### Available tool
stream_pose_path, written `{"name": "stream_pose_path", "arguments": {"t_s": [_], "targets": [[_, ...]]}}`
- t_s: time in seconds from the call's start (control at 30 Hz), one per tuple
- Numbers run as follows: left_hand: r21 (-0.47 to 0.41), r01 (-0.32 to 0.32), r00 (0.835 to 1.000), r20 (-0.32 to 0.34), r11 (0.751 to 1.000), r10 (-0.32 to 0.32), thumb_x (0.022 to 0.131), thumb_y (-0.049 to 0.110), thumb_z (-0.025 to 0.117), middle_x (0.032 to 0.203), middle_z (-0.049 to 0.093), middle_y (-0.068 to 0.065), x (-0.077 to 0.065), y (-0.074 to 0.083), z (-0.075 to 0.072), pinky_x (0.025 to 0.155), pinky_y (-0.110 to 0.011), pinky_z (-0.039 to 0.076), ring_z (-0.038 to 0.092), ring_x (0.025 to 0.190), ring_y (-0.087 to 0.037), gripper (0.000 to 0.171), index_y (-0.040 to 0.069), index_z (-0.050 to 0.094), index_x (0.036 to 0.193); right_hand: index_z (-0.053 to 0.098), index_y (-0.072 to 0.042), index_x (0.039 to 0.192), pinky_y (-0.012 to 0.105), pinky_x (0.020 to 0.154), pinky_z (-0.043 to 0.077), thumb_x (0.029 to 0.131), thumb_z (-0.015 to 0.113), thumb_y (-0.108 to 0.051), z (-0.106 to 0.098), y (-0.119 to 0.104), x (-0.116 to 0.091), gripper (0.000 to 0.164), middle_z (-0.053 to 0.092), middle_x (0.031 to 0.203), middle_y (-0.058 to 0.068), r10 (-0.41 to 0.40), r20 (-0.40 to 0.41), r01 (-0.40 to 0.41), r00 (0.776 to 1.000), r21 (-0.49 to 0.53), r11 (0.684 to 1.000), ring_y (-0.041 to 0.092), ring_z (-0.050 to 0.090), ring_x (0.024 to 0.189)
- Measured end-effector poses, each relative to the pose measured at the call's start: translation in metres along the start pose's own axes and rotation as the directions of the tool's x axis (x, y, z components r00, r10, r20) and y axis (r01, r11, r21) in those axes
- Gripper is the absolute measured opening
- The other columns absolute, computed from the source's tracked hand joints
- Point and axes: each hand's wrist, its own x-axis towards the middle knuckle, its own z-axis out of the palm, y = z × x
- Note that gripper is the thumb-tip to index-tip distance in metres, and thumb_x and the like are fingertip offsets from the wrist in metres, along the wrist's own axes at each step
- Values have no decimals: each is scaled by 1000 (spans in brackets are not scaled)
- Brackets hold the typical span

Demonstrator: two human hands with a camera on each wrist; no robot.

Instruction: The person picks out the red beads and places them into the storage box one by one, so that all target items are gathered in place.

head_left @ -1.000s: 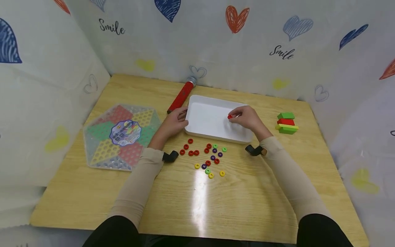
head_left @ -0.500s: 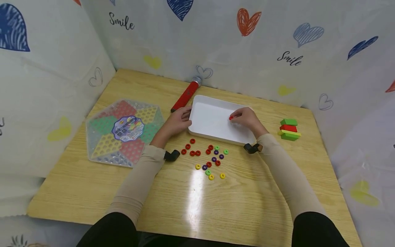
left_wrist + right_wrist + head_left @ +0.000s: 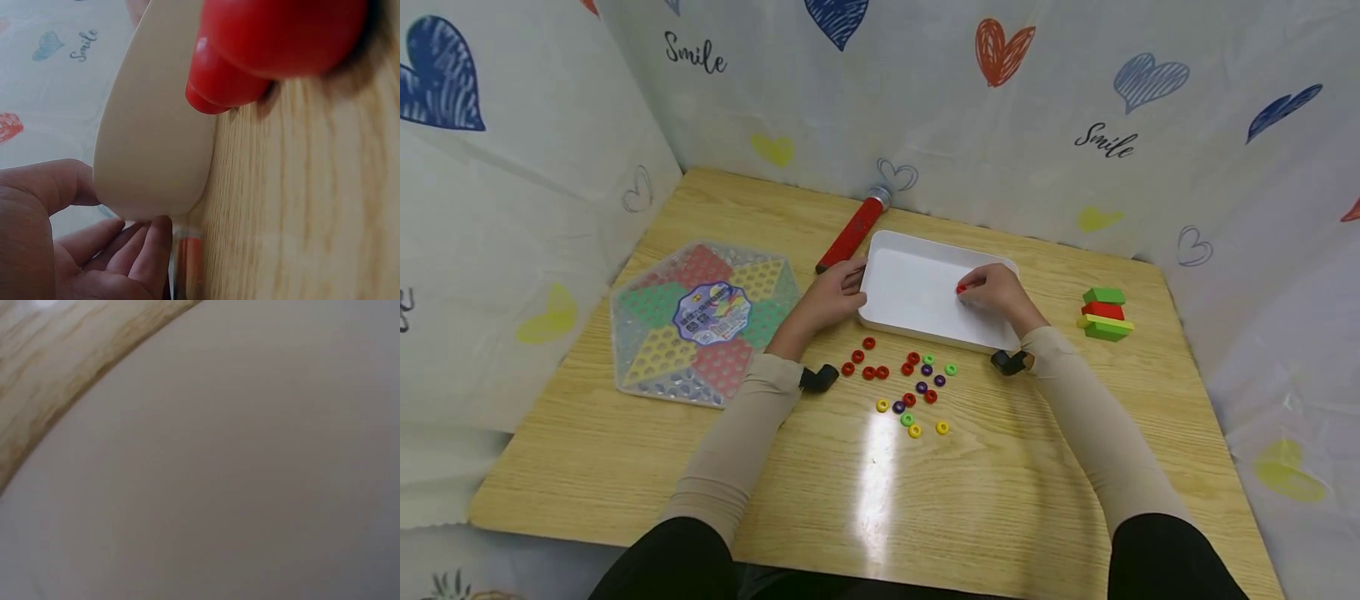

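A shallow white tray [image 3: 910, 275] lies on the wooden table. At its left end my left hand [image 3: 832, 298] holds the edge, and in the left wrist view the thumb [image 3: 65, 181] lies at the rim while the fingers [image 3: 147, 253] touch the outer wall. Over the tray's right half, my right hand [image 3: 997, 293] pinches a small red bead [image 3: 961, 289] between thumb and fingertips; whether the bead touches the tray floor I cannot tell. In front of the tray lie several ring beads: red ones [image 3: 868, 372], purple ones [image 3: 921, 387], green ones [image 3: 907, 419] and yellow ones [image 3: 914, 431].
A hexagonal clear case [image 3: 655, 337] with coloured peg-board sections lies at the left. Behind the left hand rests a red microphone [image 3: 853, 233]. Stacked green, red and yellow blocks [image 3: 1105, 312] stand at the right. A patterned sheet [image 3: 925, 108] hangs behind the table [image 3: 1000, 500].
The head view has shifted slightly. My right hand stays over the tray with the red bead, nearly still, and my left hand keeps its place at the tray's edge.
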Motion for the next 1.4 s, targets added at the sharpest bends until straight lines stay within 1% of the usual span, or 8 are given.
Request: {"name": "stream_pose_path", "arguments": {"t_s": [0.17,0.4,0.57,0.8,1.03,1.13,1.27,1.4], "targets": [[7,9,1000,0,1000,-9,94,-4,51,162,29,-27,2,1,1,120,-44,37,36,150,-36,65,-10,29,154,73,-2,119,30,80,48,91,72,-17,-5,0,-3,31,69,109,15,3,-9,-3,1000,2,1000,24,58,94],[11,1,1000,-25,1000,-1,95,3,55,163,31,-18,22,-38,3,120,-39,39,39,149,-28,67,1,32,157,73,-5,118,32,72,45,90,73,-19,-17,-10,-19,31,65,103,11,-2,-2,2,1000,11,1000,25,54,92],[21,11,999,-32,1000,-10,94,4,56,162,33,-17,22,-39,4,119,-38,40,41,148,-28,67,2,32,157,73,-7,119,34,73,46,91,73,-21,-22,-15,-38,31,67,104,10,-34,-1,34,999,10,999,25,57,96],[18,8,999,-34,1000,-7,95,4,55,162,32,-17,22,-39,4,119,-39,40,40,149,-27,67,2,32,157,73,-5,118,32,71,46,91,74,-20,-21,-21,-71,31,68,105,12,-111,9,111,994,21,994,26,56,91],[15,-1,1000,-31,1000,1,95,4,55,162,33,-17,23,-37,4,119,-39,40,40,149,-28,66,1,32,157,76,-4,110,29,72,48,89,75,-18,-7,-20,-102,25,71,98,10,-216,1,215,976,52,975,23,61,88],[13,1,1000,-30,1000,-1,94,4,55,162,32,-18,22,-35,5,119,-39,39,39,149,-28,67,1,32,157,77,-5,106,28,72,50,88,76,-15,5,-16,-114,21,73,96,9,-246,20,244,969,81,966,21,63,86],[15,7,1000,-30,1000,-7,94,3,54,162,33,-18,22,-35,5,120,-40,39,39,149,-28,67,1,31,157,77,-4,104,28,72,54,87,77,-11,21,-13,-128,19,74,95,8,-266,55,258,962,120,959,18,64,85],[15,10,999,-35,1000,-9,94,3,54,162,33,-18,21,-34,5,120,-40,38,39,149,-28,67,0,31,157,77,-4,102,27,72,55,85,77,-8,35,-10,-139,18,74,93,8,-302,78,292,950,121,949,15,65,82]]}}
